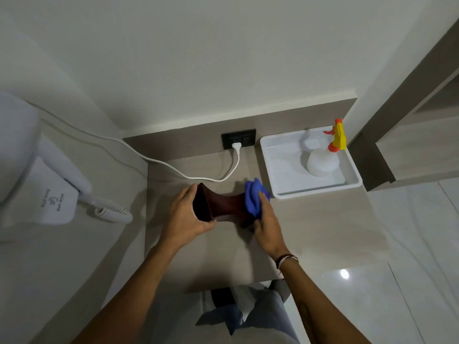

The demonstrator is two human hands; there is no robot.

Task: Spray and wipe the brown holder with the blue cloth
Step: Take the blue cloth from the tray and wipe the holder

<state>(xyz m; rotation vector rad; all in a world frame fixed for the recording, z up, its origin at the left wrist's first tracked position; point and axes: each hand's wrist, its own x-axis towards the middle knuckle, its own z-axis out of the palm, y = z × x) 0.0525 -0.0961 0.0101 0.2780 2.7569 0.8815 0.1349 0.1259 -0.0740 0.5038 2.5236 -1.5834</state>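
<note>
Nearest the camera, both forearms reaching out over the near edge of the table [223, 256]. Left hand [185, 219] clamped round the left, open end of the brown holder [218, 207], thumb along the near edge, fingers curled over the far rim. Right hand [267, 224] closed on the blue cloth [253, 198], pressing it against the holder's right end.

Holder tipped on its side at mid-table, long axis running left to right, waisted in the middle, mouth facing left toward the steadying grip. Cloth bunched over the right end, so all the bare brown surface stretching leftward from the cloth toward the left hand. Right hand the nearer one for wiping, clearly; left looks to be purely the anchor.

Judging the step: wiping under way, middle and left end most likely still to cover. Next stroke best drawn along that long axis, right to left, with the left grip holding firm so the holder doesn't roll or slide.

Further out, spray bottle [325, 160] standing in the white tray [278, 175] at far right, well apart from both hands, nobody touching it. Farther left, white cable [173, 170] snaking to the wall socket [238, 139], clear of the holder. Wall-mounted hair dryer [49, 189] off at the left.
</note>
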